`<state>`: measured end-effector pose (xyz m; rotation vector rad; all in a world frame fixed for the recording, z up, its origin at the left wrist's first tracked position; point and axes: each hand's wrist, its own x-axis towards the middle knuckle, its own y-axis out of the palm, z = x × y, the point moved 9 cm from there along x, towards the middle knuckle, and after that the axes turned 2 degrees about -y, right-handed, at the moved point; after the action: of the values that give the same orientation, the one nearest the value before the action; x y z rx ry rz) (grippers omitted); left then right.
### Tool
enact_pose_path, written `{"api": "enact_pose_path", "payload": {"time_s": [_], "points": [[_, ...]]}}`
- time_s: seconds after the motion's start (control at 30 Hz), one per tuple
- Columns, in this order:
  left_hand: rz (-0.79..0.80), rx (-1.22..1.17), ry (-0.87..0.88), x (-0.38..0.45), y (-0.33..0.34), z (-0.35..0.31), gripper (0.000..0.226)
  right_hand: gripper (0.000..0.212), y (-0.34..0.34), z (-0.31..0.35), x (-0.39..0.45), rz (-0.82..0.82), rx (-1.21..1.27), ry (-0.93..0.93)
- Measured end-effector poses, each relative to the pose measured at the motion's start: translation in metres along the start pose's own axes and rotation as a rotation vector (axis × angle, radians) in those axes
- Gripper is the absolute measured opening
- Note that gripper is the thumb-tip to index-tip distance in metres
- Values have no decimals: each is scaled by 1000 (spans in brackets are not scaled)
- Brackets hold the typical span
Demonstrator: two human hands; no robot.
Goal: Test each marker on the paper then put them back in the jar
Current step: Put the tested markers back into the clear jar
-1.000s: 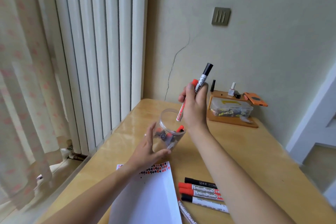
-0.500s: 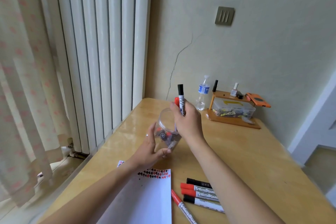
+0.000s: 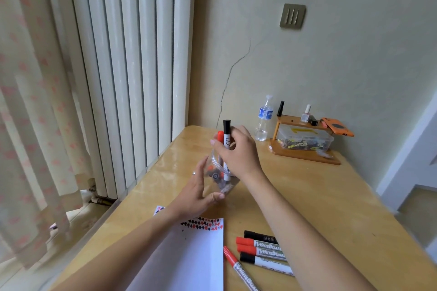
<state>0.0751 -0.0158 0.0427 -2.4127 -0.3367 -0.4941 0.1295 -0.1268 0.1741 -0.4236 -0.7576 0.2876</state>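
Observation:
A clear plastic jar (image 3: 216, 168) stands on the wooden table (image 3: 307, 196), with several markers inside. My left hand (image 3: 197, 190) holds the jar's near side, fingers and thumb curved round it. My right hand (image 3: 236, 152) pinches two markers, a black-capped marker (image 3: 227, 136) and a red-capped marker (image 3: 220, 139), upright with their lower ends inside the jar. White paper (image 3: 189, 255) with rows of red and black marks lies at the near edge. Several loose markers (image 3: 262, 251) lie to its right.
A water bottle (image 3: 263, 118) stands by the wall. Beside it sits a small wooden shelf (image 3: 305, 146) with a clear box, small bottles and an orange device. A white radiator (image 3: 123, 66) and a curtain are on the left.
My right hand has lowered the two markers from above the jar, turned them upright and brought their lower ends into it. My left hand stays on the jar.

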Motion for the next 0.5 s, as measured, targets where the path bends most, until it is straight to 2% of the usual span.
{"api": "enact_pose_path", "payload": {"time_s": [0.1,0.27,0.37,0.5], "points": [[-5,-17,1,0,-2,1,106,16,-5,-2,-2,-13,-94,-39],[-37,-54,9,4,-7,6,106,28,-25,-13,2,-73,80,39],[-45,-77,-11,6,-6,9,105,24,-18,-14,4,1,-21,-1],[-39,-176,-54,9,0,9,95,33,-3,-17,1,85,-146,-80]]}}
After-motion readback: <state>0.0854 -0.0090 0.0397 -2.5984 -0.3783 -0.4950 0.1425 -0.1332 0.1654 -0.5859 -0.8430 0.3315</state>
